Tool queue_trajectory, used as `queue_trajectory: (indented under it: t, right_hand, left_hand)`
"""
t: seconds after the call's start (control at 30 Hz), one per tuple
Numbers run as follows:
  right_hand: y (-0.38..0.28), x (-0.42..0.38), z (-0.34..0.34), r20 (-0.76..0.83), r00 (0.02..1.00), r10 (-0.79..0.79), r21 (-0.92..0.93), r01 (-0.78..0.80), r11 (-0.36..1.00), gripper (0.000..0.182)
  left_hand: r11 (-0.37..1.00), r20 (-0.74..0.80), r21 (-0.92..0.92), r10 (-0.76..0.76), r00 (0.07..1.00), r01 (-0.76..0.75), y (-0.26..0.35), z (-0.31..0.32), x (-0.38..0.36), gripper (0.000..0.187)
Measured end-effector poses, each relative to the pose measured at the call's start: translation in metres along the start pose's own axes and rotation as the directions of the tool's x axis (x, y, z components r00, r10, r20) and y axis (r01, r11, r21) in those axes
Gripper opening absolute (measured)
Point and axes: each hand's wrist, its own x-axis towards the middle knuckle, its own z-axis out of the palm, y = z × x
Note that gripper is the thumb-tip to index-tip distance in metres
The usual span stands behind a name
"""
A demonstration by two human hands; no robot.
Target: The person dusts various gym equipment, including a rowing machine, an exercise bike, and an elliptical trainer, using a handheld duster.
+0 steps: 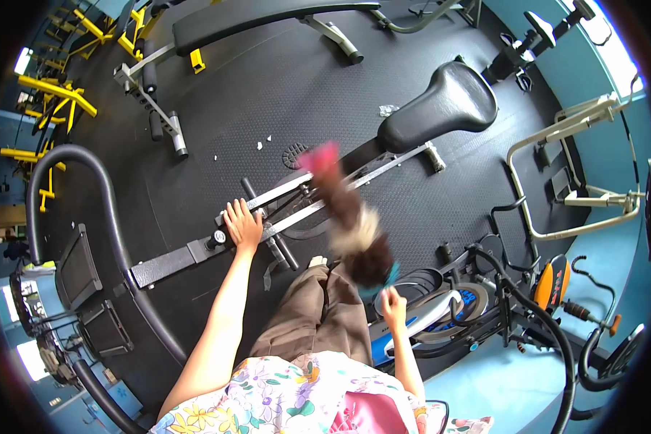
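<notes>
My left hand (244, 226) lies over the silver metal frame (282, 189) of a rowing-type exercise machine, its fingers flat on the rail next to a round adjusting knob (217, 237). My right hand (393, 307) is closed around the end of a fluffy duster (356, 230). Motion smears the duster, which runs from teal at my hand through dark brown and cream to a pink tip above the machine. Its far end overlaps the rail near the black padded seat (448, 98).
A black bench (260, 20) stands across the back. An exercise bike (456, 311) is close on my right, and a treadmill-like machine (87, 275) with a curved black handrail is on my left. White scraps (260, 145) lie on the black rubber floor (217, 108).
</notes>
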Motion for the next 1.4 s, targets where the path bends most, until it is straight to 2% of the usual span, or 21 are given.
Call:
queue_trajectory:
  t: [0.07,0.17,0.27,0.3,0.33,0.47,0.53,0.6,0.7,0.73,0.8,0.93,1.0,1.03,1.07,1.13,1.17,1.23,1.3,1.33,1.4]
  right_hand:
    - [-0.013,0.029,0.008,-0.138,0.989,0.050,0.080,-0.040,0.996,0.031]
    - [-0.018,0.070,0.022,-0.178,0.970,0.166,0.211,-0.127,0.969,0.031]
    - [-0.005,0.065,0.055,-0.095,0.982,0.160,0.171,-0.143,0.975,0.033]
    - [0.001,0.060,0.058,-0.016,0.986,0.166,-0.016,-0.166,0.986,0.038]
    - [0.009,0.056,0.058,0.092,0.980,0.176,-0.194,-0.155,0.969,0.040]
    - [0.027,0.078,0.029,-0.089,0.967,0.238,-0.161,-0.250,0.955,0.039]
    - [0.029,0.092,0.027,-0.216,0.955,0.204,0.021,-0.205,0.979,0.037]
    - [0.038,0.099,0.036,-0.189,0.933,0.307,0.095,-0.294,0.951,0.033]
    - [0.042,0.084,0.059,-0.089,0.946,0.311,0.156,-0.295,0.943,0.033]
    - [0.064,0.074,0.082,-0.126,0.953,0.274,0.082,-0.266,0.961,0.033]
    - [0.083,0.051,0.100,0.043,0.962,0.268,0.130,-0.272,0.954,0.032]
    - [0.100,-0.005,0.159,-0.024,0.959,0.282,0.495,-0.233,0.837,0.030]
    - [0.099,-0.020,0.170,0.198,0.905,0.378,0.481,-0.425,0.767,0.032]
    - [0.099,-0.025,0.178,0.380,0.803,0.459,0.524,-0.596,0.608,0.035]
    - [0.100,-0.027,0.181,0.390,0.798,0.459,0.527,-0.603,0.600,0.035]
    - [0.106,-0.028,0.181,0.353,0.839,0.415,0.453,-0.541,0.709,0.038]
    - [0.109,-0.025,0.177,0.201,0.892,0.405,0.400,-0.452,0.797,0.043]
    - [0.125,0.000,0.152,0.271,0.838,0.475,0.326,-0.544,0.773,0.046]
    - [0.142,0.033,0.136,0.064,0.894,0.443,0.295,-0.441,0.848,0.045]
    - [0.150,0.056,0.123,0.138,0.859,0.493,0.262,-0.511,0.819,0.045]
    - [0.158,0.088,0.116,0.028,0.856,0.517,0.341,-0.494,0.800,0.045]
  left_hand:
    - [0.996,0.094,0.069,0.042,0.995,-0.048,0.003,0.003,0.001,0.090]
    - [0.984,0.175,0.084,0.142,0.974,-0.159,0.008,-0.004,0.004,0.121]
    - [0.963,0.273,-0.108,0.268,0.924,-0.247,0.008,0.001,0.012,0.130]
    - [0.945,0.282,-0.192,0.312,0.907,-0.266,0.010,0.001,0.013,0.132]
    - [0.930,0.252,-0.183,0.357,0.900,-0.318,0.013,0.002,0.012,0.131]
    - [0.947,0.287,-0.107,0.321,0.903,-0.303,0.021,0.007,0.015,0.126]
    - [0.957,0.318,-0.090,0.289,0.903,-0.275,0.027,0.004,0.015,0.125]
    - [0.956,0.321,-0.079,0.294,0.900,-0.284,0.033,0.003,0.016,0.124]
    - [0.953,0.278,-0.031,0.298,0.913,-0.302,0.034,0.008,0.013,0.121]
    - [0.952,0.277,-0.025,0.301,0.912,-0.307,0.033,0.012,0.013,0.121]
    - [0.962,0.339,-0.001,0.255,0.905,-0.271,0.041,0.006,0.012,0.122]
    - [0.961,0.347,0.028,0.249,0.904,-0.275,0.042,0.011,0.011,0.123]
    - [0.960,0.359,0.049,0.239,0.902,-0.274,0.045,0.013,0.011,0.124]
    - [0.960,0.357,0.037,0.246,0.901,-0.277,0.045,0.015,0.011,0.124]
    - [0.959,0.356,0.026,0.254,0.899,-0.282,0.043,0.015,0.011,0.124]
    - [0.956,0.349,0.032,0.262,0.900,-0.291,0.042,0.016,0.010,0.124]
    - [0.957,0.354,0.045,0.253,0.900,-0.287,0.043,0.015,0.010,0.124]
    - [0.957,0.361,0.057,0.246,0.900,-0.285,0.045,0.017,0.010,0.124]
    - [0.957,0.357,0.056,0.248,0.901,-0.286,0.042,0.018,0.010,0.123]
    - [0.957,0.360,0.058,0.247,0.900,-0.285,0.042,0.018,0.010,0.123]
    - [0.955,0.353,0.047,0.257,0.900,-0.292,0.042,0.018,0.010,0.123]
